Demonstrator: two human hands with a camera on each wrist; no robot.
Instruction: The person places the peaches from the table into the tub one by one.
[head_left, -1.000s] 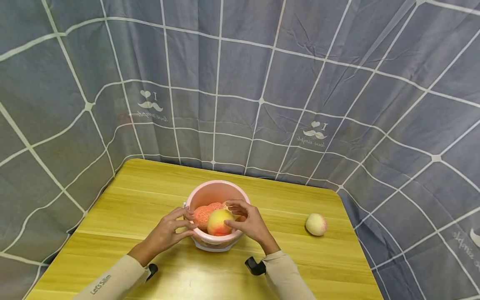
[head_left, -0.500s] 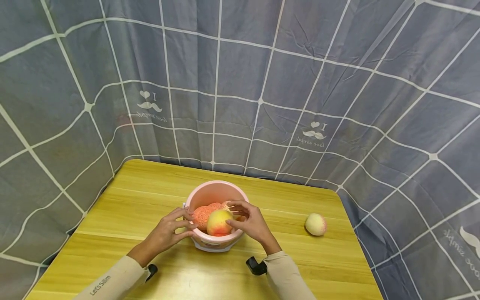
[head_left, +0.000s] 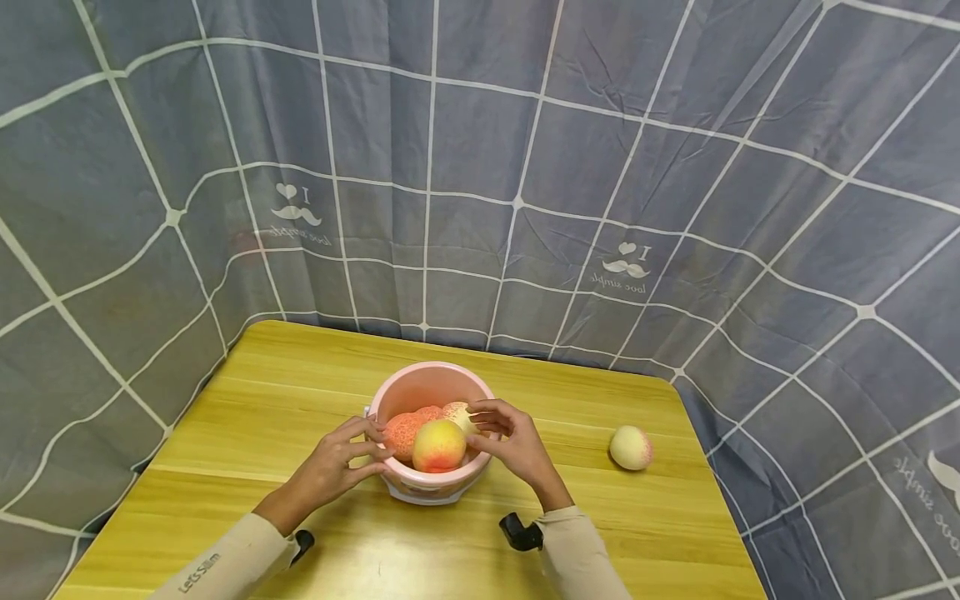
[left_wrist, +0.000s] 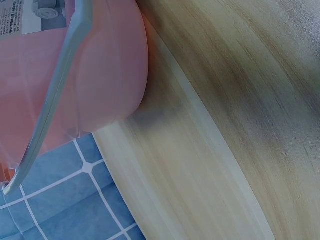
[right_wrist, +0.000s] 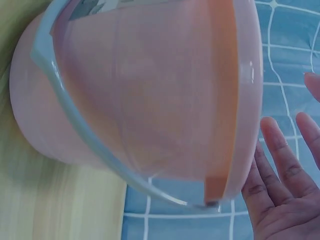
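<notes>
A pink bucket point(head_left: 431, 375) with a pale handle point(right_wrist: 82, 120) stands on the table. Inside it lie a yellow-and-red peach point(head_left: 438, 446) in front, a speckled orange-pink round fruit point(head_left: 403, 433) at left, and a cream fruit with pink speckles point(head_left: 456, 412) behind. My left hand point(head_left: 337, 462) holds the bucket's left rim, fingers reaching over its edge; the left wrist view shows the bucket's side, not the hand. My right hand point(head_left: 513, 442) is at the right rim with fingers loosely spread, near the peach and the cream fruit. In the right wrist view its fingers point(right_wrist: 287, 165) show beside the rim.
A single cream peach with a pink blush point(head_left: 631, 448) lies on the wooden table point(head_left: 300, 367) to the right. A grey curtain with white grid lines point(head_left: 480, 167) hangs behind and at both sides of the table.
My right hand has drawn slightly to the right, away from the peach, uncovering more of the cream speckled fruit. My left hand stays on the rim.
</notes>
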